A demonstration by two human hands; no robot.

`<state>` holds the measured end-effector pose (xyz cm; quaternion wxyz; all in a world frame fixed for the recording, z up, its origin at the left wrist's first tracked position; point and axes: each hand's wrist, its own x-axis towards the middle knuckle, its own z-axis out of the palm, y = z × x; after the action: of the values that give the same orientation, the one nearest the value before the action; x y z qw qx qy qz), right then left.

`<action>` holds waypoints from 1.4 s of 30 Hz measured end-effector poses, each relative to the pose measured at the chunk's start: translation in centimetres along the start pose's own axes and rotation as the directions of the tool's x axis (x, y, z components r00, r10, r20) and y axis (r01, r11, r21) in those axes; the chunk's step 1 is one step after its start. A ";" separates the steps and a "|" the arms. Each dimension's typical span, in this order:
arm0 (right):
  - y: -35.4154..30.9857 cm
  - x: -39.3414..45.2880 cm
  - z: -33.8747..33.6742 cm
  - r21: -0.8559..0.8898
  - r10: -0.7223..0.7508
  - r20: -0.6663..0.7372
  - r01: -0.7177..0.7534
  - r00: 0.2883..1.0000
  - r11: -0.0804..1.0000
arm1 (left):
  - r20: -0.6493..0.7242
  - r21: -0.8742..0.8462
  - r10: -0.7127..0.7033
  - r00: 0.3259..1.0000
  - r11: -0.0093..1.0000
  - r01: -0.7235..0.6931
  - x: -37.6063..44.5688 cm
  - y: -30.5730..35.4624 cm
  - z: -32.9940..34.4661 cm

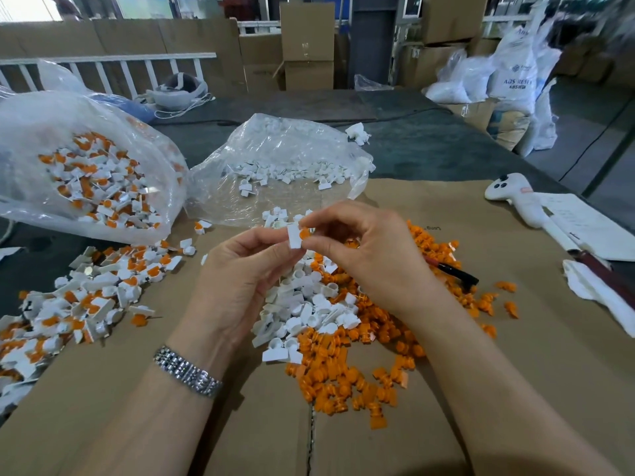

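Cardboard boxes [307, 36] and white sacks crowd the far side of a warehouse room, and the tabletop [429, 142] is covered near the person with a cardboard sheet [446, 207]. The work looks well under way but far from finished. A pile of joined pieces [86, 297] lies at the near left and more fill the clear bag [41, 121] behind it. A large heap of loose white pieces [309, 304] and loose orange plugs [343, 365] waits in the middle, with a second bag [275, 139] of white ones beyond. Above that heap, the left hand [240, 269] pinches one white piece [294, 237] between thumb and curled fingers. The right hand [360, 249], fingers bent, pinches an orange plug [304, 233] against it, apparently seating it.
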<state>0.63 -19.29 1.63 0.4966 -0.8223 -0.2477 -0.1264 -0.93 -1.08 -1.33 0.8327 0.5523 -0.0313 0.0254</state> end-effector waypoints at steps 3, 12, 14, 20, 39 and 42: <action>0.2 0.0 0.0 -0.014 -0.018 -0.036 0.017 0.999 1.000 | 0.018 -0.016 -0.005 1.000 1.000 0.005 -0.2 0.3 0.3; -0.1 0.0 0.3 -0.127 -0.103 -0.027 0.099 0.994 0.987 | -0.018 -0.041 -0.067 0.998 0.997 0.066 -0.2 0.4 0.5; -0.2 0.0 0.4 -0.131 -0.105 -0.020 0.101 0.994 0.986 | -0.019 -0.046 -0.073 0.997 0.996 0.072 -0.2 0.5 0.5; 1.6 0.7 -1.5 -0.229 0.154 -0.017 -0.153 0.988 0.961 | -0.077 -0.010 -0.098 0.992 0.995 0.098 0.1 0.2 0.4; 1.2 0.4 -4.5 -0.428 0.384 0.021 -0.339 0.923 0.838 | -0.087 0.003 -0.118 0.989 0.993 0.119 0.4 0.4 0.2; -0.9 -0.1 -4.2 -0.288 0.398 0.238 -0.327 0.886 0.900 | -0.091 0.008 -0.089 0.992 0.996 0.090 0.5 0.3 0.3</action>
<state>0.25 -22.66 4.24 0.3665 -0.9174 -0.1419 0.0628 -0.47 -1.25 -0.91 0.8301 0.5566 0.0315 0.0133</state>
